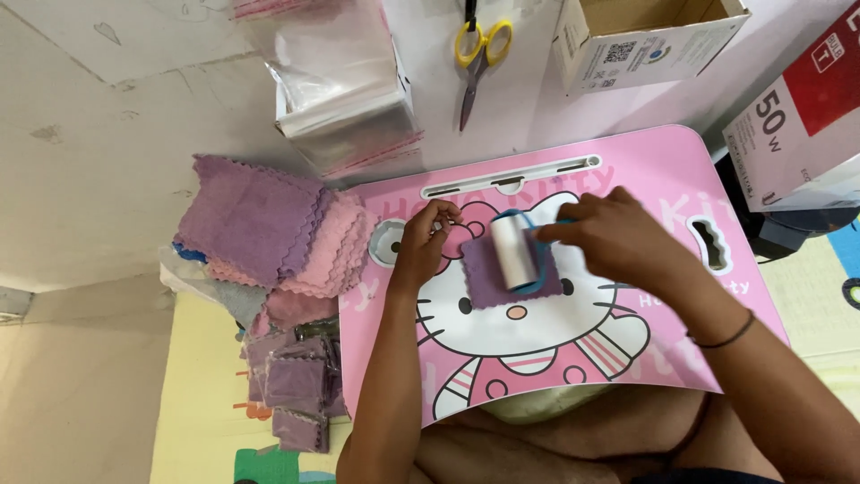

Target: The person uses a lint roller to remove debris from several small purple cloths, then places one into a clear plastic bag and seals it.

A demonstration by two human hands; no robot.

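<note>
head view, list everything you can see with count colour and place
lap table: 1, pink with cartoon cat print, centre
cloth square: 1, purple, on the lap table under the roller
lint roller: 1, white roll with blue frame, on the cloth square
stack of cloths: 1 pile, purple and pink, left of the lap table
bagged cloths: several, purple in clear bags, lower left
clear bags: 1 bundle, transparent, top centre
scissors: 1, yellow handles, top centre
open carton: 1, white outside and brown inside, top right
box: 1, white and red, right edge
left hand: pinching the cloth square's upper left corner
right hand: gripping the lint roller's handle
</note>
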